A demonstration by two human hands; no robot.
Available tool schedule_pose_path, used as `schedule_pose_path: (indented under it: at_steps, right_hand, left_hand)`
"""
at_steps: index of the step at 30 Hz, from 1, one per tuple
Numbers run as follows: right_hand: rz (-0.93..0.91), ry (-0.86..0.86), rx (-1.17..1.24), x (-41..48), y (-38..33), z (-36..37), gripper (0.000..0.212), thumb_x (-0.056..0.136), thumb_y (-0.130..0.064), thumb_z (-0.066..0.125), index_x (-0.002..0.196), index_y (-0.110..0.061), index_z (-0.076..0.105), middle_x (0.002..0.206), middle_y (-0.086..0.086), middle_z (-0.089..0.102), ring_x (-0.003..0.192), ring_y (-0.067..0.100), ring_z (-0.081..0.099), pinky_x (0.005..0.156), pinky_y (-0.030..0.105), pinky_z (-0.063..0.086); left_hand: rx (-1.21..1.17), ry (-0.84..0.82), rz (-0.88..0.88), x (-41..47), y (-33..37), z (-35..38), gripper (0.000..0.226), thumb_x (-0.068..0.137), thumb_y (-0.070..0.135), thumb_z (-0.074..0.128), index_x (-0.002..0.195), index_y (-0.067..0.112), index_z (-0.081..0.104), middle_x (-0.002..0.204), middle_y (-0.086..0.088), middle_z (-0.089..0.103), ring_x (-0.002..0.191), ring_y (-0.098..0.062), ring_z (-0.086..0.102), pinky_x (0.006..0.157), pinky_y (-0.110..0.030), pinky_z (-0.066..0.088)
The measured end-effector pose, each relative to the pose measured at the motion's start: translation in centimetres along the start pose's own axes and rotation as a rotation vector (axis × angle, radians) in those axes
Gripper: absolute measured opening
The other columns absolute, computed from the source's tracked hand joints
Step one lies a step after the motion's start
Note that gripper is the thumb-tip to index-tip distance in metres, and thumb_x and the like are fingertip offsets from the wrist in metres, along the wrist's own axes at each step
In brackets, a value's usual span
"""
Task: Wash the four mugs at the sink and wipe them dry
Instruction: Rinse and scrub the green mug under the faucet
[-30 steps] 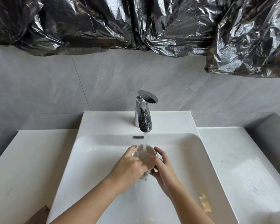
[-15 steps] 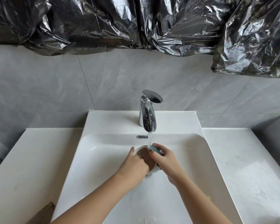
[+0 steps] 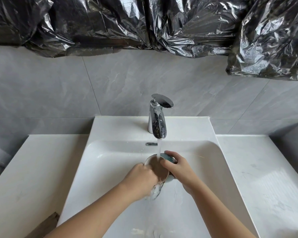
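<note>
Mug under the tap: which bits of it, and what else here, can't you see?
- Mug handle and bottom: head view, covered by the left hand and right hand.
- Left hand's fingers: head view, tucked past the mug's rim and blurred by splashing water.
- Other mugs: none inside this view's edges.
- Wall up top: head view, hidden by black plastic.

Fingertips of left hand (image 3: 139, 179) out of sight against mug (image 3: 157, 169).
</note>
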State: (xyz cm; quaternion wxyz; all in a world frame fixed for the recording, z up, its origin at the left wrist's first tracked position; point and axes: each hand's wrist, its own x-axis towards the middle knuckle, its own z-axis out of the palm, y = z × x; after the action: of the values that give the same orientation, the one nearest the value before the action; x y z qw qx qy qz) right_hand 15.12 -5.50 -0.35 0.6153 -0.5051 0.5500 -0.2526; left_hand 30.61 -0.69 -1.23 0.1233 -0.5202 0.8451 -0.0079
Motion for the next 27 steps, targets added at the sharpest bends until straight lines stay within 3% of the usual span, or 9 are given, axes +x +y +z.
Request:
schedule_pose_path:
  at_steps: [3,6,9,11,15,18,20,22,27]
  right_hand:
    - [0.030,-0.029,0.132,-0.8,0.8,0.7,0.084,0.056,-0.042,0.073,0.134,-0.033,0.044,0.115,0.004,0.059,0.086,0.012,0.065,0.070,0.026,0.054]
    - [0.058,-0.017,0.255,-1.5,1.3,1.2,0.071,0.065,-0.031,0.069,0.132,-0.032,0.045,0.113,0.006,0.061,0.072,0.010,0.066,0.066,0.033,0.059]
    - [0.070,-0.021,0.183,-1.2,1.0,0.2,0.070,0.066,-0.032,0.067,0.134,-0.026,0.050,0.113,0.007,0.065,0.075,0.012,0.069,0.064,0.035,0.059]
    - [0.082,-0.059,0.096,-0.8,0.6,-0.5,0.070,0.065,-0.031,0.067,0.133,-0.025,0.051,0.112,0.006,0.065,0.074,0.013,0.070,0.064,0.037,0.060]
    - [0.096,-0.100,0.029,-0.7,-0.3,-0.7,0.067,0.066,-0.034,0.068,0.130,-0.024,0.053,0.110,0.007,0.066,0.080,0.018,0.071,0.068,0.042,0.062]
    - [0.083,-0.105,0.049,-1.0,-0.4,-0.6,0.056,0.077,-0.043,0.074,0.128,-0.033,0.052,0.116,0.000,0.065,0.094,0.017,0.070,0.077,0.040,0.061]
    - [0.074,-0.131,0.117,-1.3,0.2,-0.4,0.036,0.090,-0.044,0.066,0.124,-0.037,0.056,0.119,-0.006,0.066,0.101,0.012,0.066,0.085,0.037,0.058]
    - [0.044,-0.120,0.255,-1.4,1.3,0.1,0.024,0.096,-0.036,0.059,0.119,-0.030,0.062,0.116,0.001,0.068,0.097,0.013,0.065,0.083,0.034,0.053]
    - [0.029,-0.133,0.619,-1.1,2.2,0.8,0.028,0.083,-0.026,0.069,0.110,-0.019,0.065,0.100,0.009,0.068,0.087,0.021,0.064,0.075,0.035,0.051]
  left_hand:
    - [-0.240,0.070,-0.128,-0.3,0.7,-0.5,0.029,0.090,0.026,0.050,0.118,0.023,0.058,0.109,-0.007,0.066,0.101,-0.032,0.061,0.068,-0.033,0.042]
    - [-0.309,0.194,-0.155,-0.5,1.2,-0.6,0.026,0.083,0.031,0.056,0.108,0.027,0.063,0.110,-0.008,0.067,0.106,-0.035,0.060,0.075,-0.036,0.055]
    - [-0.515,0.076,0.008,-1.4,1.0,-1.0,0.034,0.089,0.036,0.050,0.121,0.024,0.048,0.116,0.000,0.060,0.106,-0.027,0.055,0.073,-0.031,0.043]
    - [-0.407,0.047,0.105,-1.5,-0.3,-0.7,0.041,0.084,0.034,0.054,0.122,0.023,0.045,0.117,0.003,0.058,0.106,-0.022,0.052,0.072,-0.030,0.039]
    - [-0.104,0.199,0.187,0.0,-2.0,1.0,0.043,0.070,0.015,0.068,0.109,0.030,0.057,0.108,0.010,0.066,0.117,-0.019,0.052,0.073,-0.034,0.052]
    - [-0.129,0.268,0.136,0.0,-1.3,1.7,0.037,0.061,0.018,0.073,0.096,0.029,0.067,0.083,0.012,0.069,0.086,-0.012,0.066,0.055,-0.022,0.051]
    - [-0.290,0.357,0.079,-0.7,-0.6,2.3,0.024,0.068,0.027,0.070,0.092,0.024,0.068,0.080,0.009,0.070,0.074,-0.015,0.067,0.060,-0.020,0.052]
    - [-0.528,0.423,-0.015,-1.1,0.4,2.9,0.019,0.081,0.031,0.065,0.095,0.018,0.066,0.091,0.002,0.071,0.087,-0.022,0.066,0.078,-0.027,0.051]
    - [-1.122,0.463,-0.202,-1.6,2.6,2.3,0.045,0.080,0.036,0.070,0.122,0.030,0.055,0.117,0.010,0.058,0.111,-0.010,0.055,0.092,-0.031,0.049]
